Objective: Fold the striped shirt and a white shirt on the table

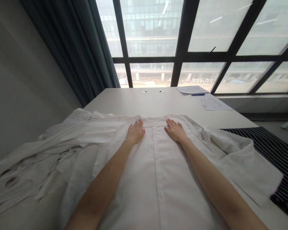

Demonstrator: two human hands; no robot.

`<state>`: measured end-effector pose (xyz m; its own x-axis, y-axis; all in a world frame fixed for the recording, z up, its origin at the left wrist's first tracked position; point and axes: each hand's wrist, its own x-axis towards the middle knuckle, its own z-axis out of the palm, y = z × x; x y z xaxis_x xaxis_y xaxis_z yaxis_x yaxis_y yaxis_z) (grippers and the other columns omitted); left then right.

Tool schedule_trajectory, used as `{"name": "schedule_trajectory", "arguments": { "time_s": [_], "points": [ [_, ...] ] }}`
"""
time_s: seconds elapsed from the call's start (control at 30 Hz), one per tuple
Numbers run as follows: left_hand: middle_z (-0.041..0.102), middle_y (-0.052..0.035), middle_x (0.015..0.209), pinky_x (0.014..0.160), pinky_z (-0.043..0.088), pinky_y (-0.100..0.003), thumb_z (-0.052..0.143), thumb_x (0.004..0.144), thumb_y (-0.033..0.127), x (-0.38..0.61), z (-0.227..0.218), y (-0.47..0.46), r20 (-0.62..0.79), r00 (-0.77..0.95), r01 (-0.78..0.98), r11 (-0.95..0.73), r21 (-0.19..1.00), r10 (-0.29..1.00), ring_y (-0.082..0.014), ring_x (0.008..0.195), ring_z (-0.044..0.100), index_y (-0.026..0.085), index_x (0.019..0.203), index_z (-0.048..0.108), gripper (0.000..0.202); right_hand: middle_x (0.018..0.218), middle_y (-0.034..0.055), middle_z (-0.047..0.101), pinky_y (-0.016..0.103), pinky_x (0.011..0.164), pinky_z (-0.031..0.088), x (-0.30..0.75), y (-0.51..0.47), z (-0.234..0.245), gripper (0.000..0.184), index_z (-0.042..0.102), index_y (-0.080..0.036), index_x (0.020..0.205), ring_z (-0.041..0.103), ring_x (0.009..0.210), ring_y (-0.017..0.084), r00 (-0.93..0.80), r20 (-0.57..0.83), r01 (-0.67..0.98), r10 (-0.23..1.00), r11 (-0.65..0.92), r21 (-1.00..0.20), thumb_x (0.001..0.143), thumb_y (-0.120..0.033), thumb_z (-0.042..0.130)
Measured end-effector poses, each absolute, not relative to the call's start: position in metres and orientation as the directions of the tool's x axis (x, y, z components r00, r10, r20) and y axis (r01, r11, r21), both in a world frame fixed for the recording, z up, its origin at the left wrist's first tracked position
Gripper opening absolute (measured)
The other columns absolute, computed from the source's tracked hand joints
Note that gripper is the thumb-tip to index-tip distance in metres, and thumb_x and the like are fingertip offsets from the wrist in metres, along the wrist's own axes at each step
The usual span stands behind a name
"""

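Observation:
A white button-up shirt [156, 166] lies spread on the white table, its button front facing up and its collar end away from me. My left hand [135, 131] rests flat on the shirt just left of the neckline, fingers stretched out. On the other side of the neckline, my right hand [174, 129] lies flat on the cloth too, fingers slightly spread. Neither hand grips the fabric. One sleeve reaches out to the right past the table edge area, with folds near the shoulder. The left sleeve runs over other white cloth.
Crumpled white garments [26, 179] are heaped at the left. Striped black fabric [278, 153] lies at the right. Papers [193, 89] and a blue pen [198, 94] sit at the far right of the table [124, 100]. Behind are a dark curtain [79, 44] and windows.

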<state>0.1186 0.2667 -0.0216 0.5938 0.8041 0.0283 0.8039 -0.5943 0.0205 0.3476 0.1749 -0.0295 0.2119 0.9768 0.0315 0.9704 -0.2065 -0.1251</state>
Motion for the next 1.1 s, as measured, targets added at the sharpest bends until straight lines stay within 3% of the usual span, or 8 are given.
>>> {"name": "schedule_trajectory", "arguments": {
  "time_s": [0.1,0.2,0.37,0.57,0.77,0.93,1.1],
  "points": [
    [0.021,-0.0122,0.160,0.116,0.022,-0.050,0.025,0.098,0.030,0.119,-0.021,0.266,0.061,0.593,0.804,-0.595,0.020,0.803,-0.0255,0.146,0.024,0.011,0.152,0.026,0.057,0.160,0.0123,0.021,0.053,0.116,0.015,0.345,0.173,-0.028,0.061,0.021,-0.012,0.154,0.019,0.147,0.025,0.211,0.076,0.973,0.974,-0.202,-0.113,0.098,-0.037,0.022],
    [0.017,-0.0093,0.161,0.117,0.018,-0.049,0.025,0.099,0.032,0.120,-0.018,0.263,0.074,0.642,0.764,-0.645,0.025,0.763,-0.0235,0.148,0.017,0.014,0.153,0.024,0.057,0.162,0.0061,0.017,0.048,0.118,0.009,0.342,0.172,-0.025,0.059,0.019,-0.018,0.155,0.011,0.149,0.020,0.106,0.085,0.990,0.991,-0.098,-0.100,0.098,-0.030,0.024],
    [0.020,-0.0034,0.161,0.119,0.016,-0.042,0.020,0.101,0.044,0.124,-0.018,0.259,0.003,0.765,0.643,-0.764,0.057,0.644,-0.0175,0.149,0.015,0.021,0.153,0.025,0.057,0.161,0.0001,0.022,0.048,0.117,0.016,0.339,0.173,-0.023,0.056,0.023,-0.026,0.154,0.017,0.148,0.018,-0.022,-0.009,0.992,1.000,0.021,-0.122,0.099,-0.039,0.019],
    [0.010,-0.0078,0.162,0.119,0.014,-0.046,0.018,0.101,0.050,0.118,-0.019,0.259,-0.061,0.753,0.658,-0.750,0.070,0.655,-0.0214,0.150,0.010,0.017,0.155,0.017,0.063,0.162,0.0022,0.013,0.051,0.117,0.015,0.344,0.172,-0.025,0.062,0.015,-0.025,0.156,0.012,0.149,0.022,0.024,-0.059,0.990,0.998,-0.032,-0.135,0.099,-0.050,0.015],
    [0.010,-0.0116,0.161,0.119,0.015,-0.046,0.022,0.099,0.053,0.095,-0.017,0.256,-0.091,0.705,0.708,-0.705,0.034,0.704,-0.0236,0.149,0.010,0.013,0.155,0.017,0.068,0.162,0.0045,0.014,0.049,0.118,0.014,0.358,0.159,-0.026,0.067,0.016,-0.023,0.156,0.013,0.148,0.021,0.090,-0.059,0.987,0.994,-0.097,-0.127,0.098,-0.055,0.016],
    [0.016,-0.0134,0.161,0.117,0.019,-0.046,0.023,0.099,0.053,0.079,-0.016,0.252,-0.059,0.645,0.763,-0.646,-0.006,0.762,-0.0250,0.149,0.015,0.012,0.154,0.020,0.069,0.162,0.0050,0.018,0.050,0.117,0.017,0.377,0.141,-0.029,0.065,0.022,-0.022,0.155,0.017,0.148,0.023,0.183,-0.033,0.977,0.982,-0.186,-0.104,0.098,-0.053,0.019],
    [0.032,-0.0177,0.155,0.116,0.021,-0.046,0.027,0.100,0.040,0.065,-0.012,0.239,0.053,0.547,0.837,-0.544,-0.062,0.835,-0.0264,0.144,0.030,0.010,0.148,0.035,0.057,0.157,0.0096,0.032,0.049,0.115,0.023,0.395,0.118,-0.025,0.058,0.034,-0.017,0.150,0.030,0.144,0.024,0.273,0.046,0.960,0.961,-0.269,-0.084,0.098,-0.042,0.026]
  ]
}}
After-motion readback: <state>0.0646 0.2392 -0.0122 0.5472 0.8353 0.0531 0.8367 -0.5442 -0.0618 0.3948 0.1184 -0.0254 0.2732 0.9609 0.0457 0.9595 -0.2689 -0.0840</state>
